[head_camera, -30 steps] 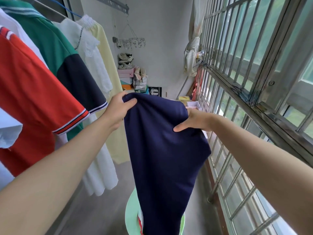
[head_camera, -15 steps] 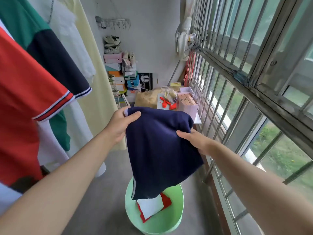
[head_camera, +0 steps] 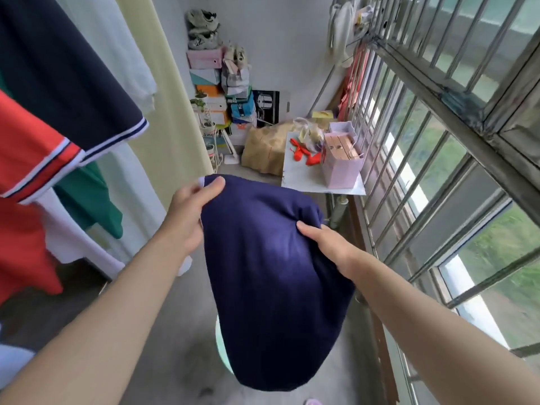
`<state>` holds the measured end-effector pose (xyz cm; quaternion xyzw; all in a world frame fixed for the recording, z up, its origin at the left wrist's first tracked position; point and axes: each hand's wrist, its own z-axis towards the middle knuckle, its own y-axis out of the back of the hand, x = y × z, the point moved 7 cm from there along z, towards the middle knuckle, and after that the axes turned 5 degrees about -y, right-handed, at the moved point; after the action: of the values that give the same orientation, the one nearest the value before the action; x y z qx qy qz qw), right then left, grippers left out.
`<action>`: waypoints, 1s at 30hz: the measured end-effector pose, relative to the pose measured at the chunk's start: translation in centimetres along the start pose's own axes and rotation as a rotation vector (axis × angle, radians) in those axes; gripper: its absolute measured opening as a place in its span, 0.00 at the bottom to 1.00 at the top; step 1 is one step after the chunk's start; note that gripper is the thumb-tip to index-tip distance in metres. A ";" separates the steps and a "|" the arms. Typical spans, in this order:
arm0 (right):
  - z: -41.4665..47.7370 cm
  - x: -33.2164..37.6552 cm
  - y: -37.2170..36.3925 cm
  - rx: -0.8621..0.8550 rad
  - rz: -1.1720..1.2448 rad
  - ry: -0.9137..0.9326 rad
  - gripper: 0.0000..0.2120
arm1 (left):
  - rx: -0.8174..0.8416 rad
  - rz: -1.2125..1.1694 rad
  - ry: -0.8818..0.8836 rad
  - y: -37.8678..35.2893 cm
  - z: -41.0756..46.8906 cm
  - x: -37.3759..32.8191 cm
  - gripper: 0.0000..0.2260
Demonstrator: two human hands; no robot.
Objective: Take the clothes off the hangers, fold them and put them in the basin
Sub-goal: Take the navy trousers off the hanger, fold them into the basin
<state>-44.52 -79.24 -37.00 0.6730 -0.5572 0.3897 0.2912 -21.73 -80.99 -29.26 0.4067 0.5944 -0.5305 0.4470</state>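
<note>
Home balcony: hanging clothes (head_camera: 58, 92), barred window (head_camera: 438, 127).

1. A single view, worn on the person's head, looks forward and steeply down along both forearms.
2. It sits close in: the left hand (head_camera: 187, 220) and right hand (head_camera: 327, 247), gripping the navy garment (head_camera: 271, 287), fill the middle of the frame.
3. The wide lens takes in the hanging clothes (head_camera: 29, 159) at the left edge and the window grille (head_camera: 438, 141), bent, at the right.
4. Ahead it faces the far wall (head_camera: 277, 39) and stacked boxes (head_camera: 210, 83); a sliver of the green basin (head_camera: 222, 349) shows low down.
</note>
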 end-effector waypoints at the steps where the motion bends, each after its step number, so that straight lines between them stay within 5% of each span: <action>1: 0.6 0.9 0.2 0.014 0.062 -0.016 0.07 | 0.033 -0.085 0.038 -0.5 0.6 -0.2 0.14; 3: 2.0 1.5 0.5 0.056 0.168 -0.078 0.13 | 0.042 -0.159 0.199 -1.0 1.0 2.0 0.23; 7: 4.0 0.1 1.2 0.144 0.332 -0.202 0.19 | 0.017 -0.169 0.469 -1.7 -0.4 8.9 0.24; 13: 7.5 -1.7 3.9 0.139 0.353 -0.331 0.22 | 0.141 -0.244 0.546 -1.7 -0.2 11.7 0.26; 18: 9.2 -2.1 4.6 0.134 0.217 -0.444 0.24 | 0.251 -0.058 0.613 -0.9 -0.7 13.5 0.35; 23: 10.4 -2.9 5.8 0.190 0.304 -0.454 0.29 | 0.032 0.108 0.516 0.4 0.5 14.0 0.12; 27: 9.5 -2.5 5.3 0.315 0.422 -0.327 0.31 | -0.133 0.078 0.486 1.5 1.3 14.5 0.08; 30: 9.8 -3.9 4.1 0.327 0.197 -0.308 0.36 | -0.183 0.061 0.509 2.0 1.9 15.0 0.09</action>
<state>-46.87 -86.21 -45.63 0.7051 -0.5875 0.3938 0.0507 -23.68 -82.54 -44.33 0.5027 0.7206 -0.3416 0.3337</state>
